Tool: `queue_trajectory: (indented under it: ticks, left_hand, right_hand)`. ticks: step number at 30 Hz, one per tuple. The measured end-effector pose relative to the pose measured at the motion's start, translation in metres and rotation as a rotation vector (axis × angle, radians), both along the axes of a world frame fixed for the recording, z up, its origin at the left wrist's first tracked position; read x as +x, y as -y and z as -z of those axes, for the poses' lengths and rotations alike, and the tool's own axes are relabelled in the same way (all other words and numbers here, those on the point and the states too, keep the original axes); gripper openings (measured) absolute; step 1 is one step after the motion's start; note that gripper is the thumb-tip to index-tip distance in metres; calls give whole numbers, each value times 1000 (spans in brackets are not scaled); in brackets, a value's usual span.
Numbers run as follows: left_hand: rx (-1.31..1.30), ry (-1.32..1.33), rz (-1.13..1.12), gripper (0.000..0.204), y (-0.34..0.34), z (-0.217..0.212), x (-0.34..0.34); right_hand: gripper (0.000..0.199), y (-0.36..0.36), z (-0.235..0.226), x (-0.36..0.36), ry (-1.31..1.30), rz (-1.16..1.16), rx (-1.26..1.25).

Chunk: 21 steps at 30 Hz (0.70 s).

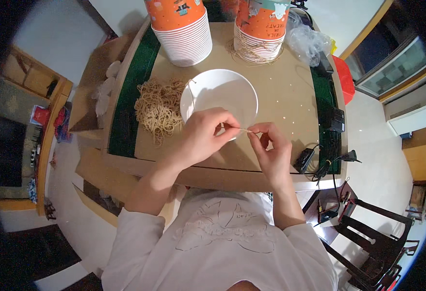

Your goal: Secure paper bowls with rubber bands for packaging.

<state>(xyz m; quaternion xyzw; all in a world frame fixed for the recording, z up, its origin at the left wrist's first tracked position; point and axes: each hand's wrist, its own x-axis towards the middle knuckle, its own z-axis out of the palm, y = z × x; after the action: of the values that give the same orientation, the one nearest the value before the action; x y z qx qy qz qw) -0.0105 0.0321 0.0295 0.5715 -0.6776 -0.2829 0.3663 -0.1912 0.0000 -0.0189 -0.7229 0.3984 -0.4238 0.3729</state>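
A thin tan cord [244, 130] is stretched between my two hands, over the near rim of a white paper bucket [225, 87]. My left hand [205, 133] pinches it between thumb and forefinger. From the other side, my right hand [275, 151] grips the cord with its fingertips, a short gap away. Another length of cord hangs at the bucket's far left rim. Left of the bucket lies a tangled heap of tan cords [159, 109]. The bucket's near side is partly hidden behind my left hand.
Behind stand a stack of orange-printed paper buckets [183, 39] and a second stack [260, 31] with cords looped round it. A clear plastic bag [310, 43] lies at the far right. Black adapters and cables [322, 165] line the table's right edge; small white specks dot the board.
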Motion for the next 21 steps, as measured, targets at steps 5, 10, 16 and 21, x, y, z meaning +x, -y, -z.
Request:
queue_trajectory:
  ticks: [5, 10, 16, 21]
  left_hand:
    - [-7, -72, 0, 9, 0, -3, -2]
    - [-82, -93, -27, 8, 1, -1, -5]
    - [-377, 279, -78, 9, 4, 4, -6]
    - [-471, 330, -180, 13, 7, 19, -11]
  right_hand:
    - [12, 2, 9, 6, 331, -105, 183]
    - [11, -1, 3, 8, 315, -86, 225]
    - [8, -3, 12, 6, 234, -69, 169]
    - [8, -2, 9, 8, 213, -49, 179]
